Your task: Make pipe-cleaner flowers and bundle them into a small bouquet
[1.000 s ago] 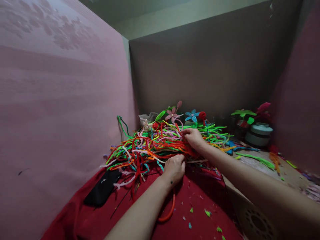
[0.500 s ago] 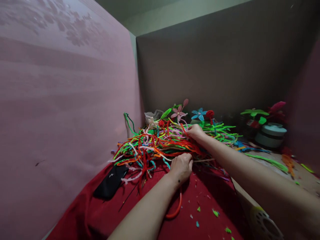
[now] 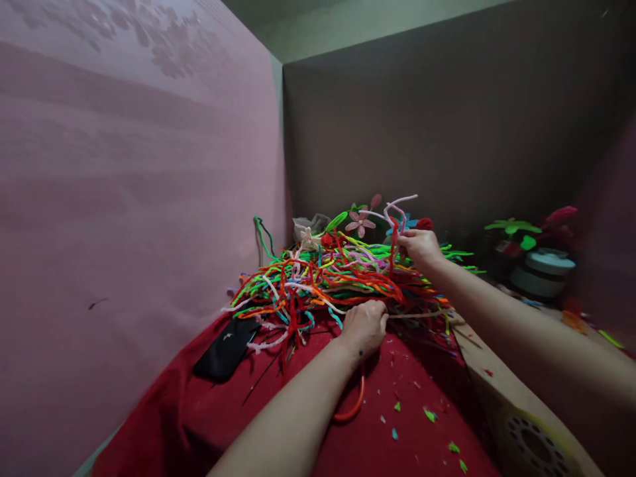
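A tangled heap of pipe cleaners (image 3: 318, 281) in red, green, orange, pink and white lies on a red cloth (image 3: 278, 417). My left hand (image 3: 366, 326) is closed at the heap's near edge, pinching strands there. My right hand (image 3: 421, 248) is closed on a few pipe cleaners, a red one and pale pink ones (image 3: 395, 215), lifted above the back of the heap. Pipe-cleaner flowers (image 3: 361, 223) stand behind the heap.
A black phone (image 3: 227, 347) lies on the cloth at the left. An orange-red loop (image 3: 354, 407) shows under my left wrist. Small green scraps (image 3: 428, 415) dot the cloth. Cardboard walls close in the left and back. A round pale container (image 3: 542, 270) sits at the right.
My right hand has risen and moved right, pulling red and pink pipe cleaners up out of the heap. My left hand stays at the heap's near edge.
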Motion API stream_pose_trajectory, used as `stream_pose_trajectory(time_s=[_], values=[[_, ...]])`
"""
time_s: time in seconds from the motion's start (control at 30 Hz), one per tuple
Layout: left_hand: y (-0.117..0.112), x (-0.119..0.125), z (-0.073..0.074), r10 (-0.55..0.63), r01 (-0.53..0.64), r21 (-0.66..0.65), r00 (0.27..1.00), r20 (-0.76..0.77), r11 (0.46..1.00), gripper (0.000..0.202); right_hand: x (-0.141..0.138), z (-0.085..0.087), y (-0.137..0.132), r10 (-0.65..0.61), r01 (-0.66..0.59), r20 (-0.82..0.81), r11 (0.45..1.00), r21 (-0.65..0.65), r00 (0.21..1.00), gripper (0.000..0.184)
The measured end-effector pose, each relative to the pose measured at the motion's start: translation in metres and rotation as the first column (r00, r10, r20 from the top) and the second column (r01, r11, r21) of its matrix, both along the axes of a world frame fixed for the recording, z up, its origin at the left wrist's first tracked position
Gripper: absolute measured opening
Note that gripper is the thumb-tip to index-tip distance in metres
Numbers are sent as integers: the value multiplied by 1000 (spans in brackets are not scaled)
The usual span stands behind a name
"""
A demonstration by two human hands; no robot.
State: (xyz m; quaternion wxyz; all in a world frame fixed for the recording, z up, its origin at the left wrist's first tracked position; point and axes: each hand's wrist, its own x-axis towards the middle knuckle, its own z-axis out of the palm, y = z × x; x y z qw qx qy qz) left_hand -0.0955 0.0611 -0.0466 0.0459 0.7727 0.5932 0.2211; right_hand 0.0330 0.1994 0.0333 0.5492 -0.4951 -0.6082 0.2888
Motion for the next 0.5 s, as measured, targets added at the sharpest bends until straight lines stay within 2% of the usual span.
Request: stream_pose_trajectory(time_s=[0.1,0.27,0.5], values=[[-1,0,2,-3,3,-1,1000,20,1000,21,6,7,-9,86,-85,-69,996,7,994,16],[0,0,-1,-3,3,0,997,79,1000,20,16,20,-19,170,-160,-142,984,75,975,15],[-2,-1,1,22,-43,74,966,258,996,17,21,32,-31,316,-293,-197,946,135,928,25]])
